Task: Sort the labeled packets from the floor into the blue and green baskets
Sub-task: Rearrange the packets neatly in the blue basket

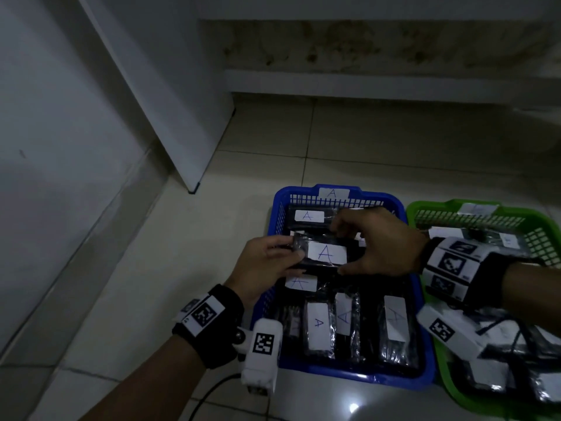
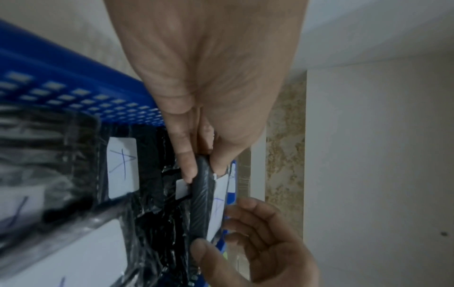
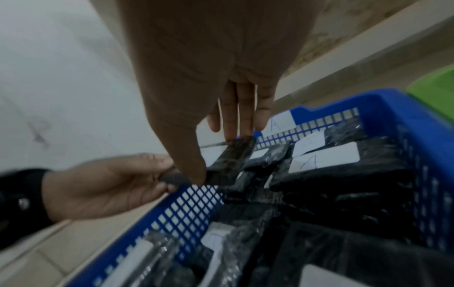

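Observation:
A black packet point(image 1: 326, 253) with a white label marked "A" is held level over the left side of the blue basket point(image 1: 343, 373). My left hand point(image 1: 296, 262) pinches its left end, thumb on top. My right hand point(image 1: 340, 249) grips its right end, fingers over the far edge and thumb under the near edge. The left wrist view shows the packet point(image 2: 200, 194) edge-on between the left hand point(image 2: 202, 172) and the right hand point(image 2: 216, 226). In the right wrist view the right hand point(image 3: 215, 158) and the left hand point(image 3: 169, 174) hold the packet point(image 3: 233, 155) above the basket rim point(image 3: 393, 101).
Several "A" packets lie inside the blue basket, which has an "A" tag point(image 1: 333, 193) on its far wall. The green basket point(image 1: 443, 369) stands close on its right with more packets. A white wall and panel point(image 1: 170, 117) rise at the left. A black cable point(image 1: 209, 393) lies near my left forearm.

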